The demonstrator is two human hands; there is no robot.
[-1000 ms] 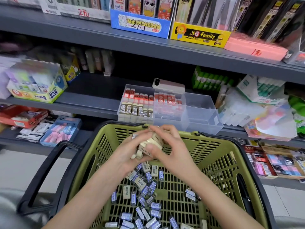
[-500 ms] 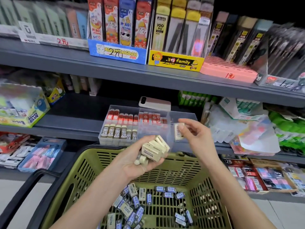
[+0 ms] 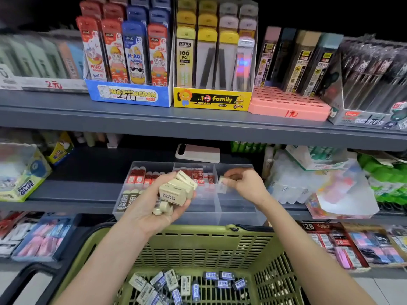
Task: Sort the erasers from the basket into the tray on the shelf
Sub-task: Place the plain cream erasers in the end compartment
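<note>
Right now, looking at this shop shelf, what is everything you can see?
tray: one, clear, three compartments, middle shelf
red erasers: many, red sleeves, tray's left and middle compartments
2B erasers: several, dark labels, front of left compartment
basket: one, green, below the shelf
loose erasers: many, white with blue sleeves, basket floor
phone: one, pink-white, behind the tray
blue box: one, upper shelf
yellow box: one, beside the blue
pink box: one, right of the yellow
glue box: one, yellow-green, middle shelf, far left
cream eraser stack: several, cream, in the left grip
single eraser: one, cream, at the tray's right compartment
left grip: hand holding the stack
right grip: hand pinching the single eraser
</note>
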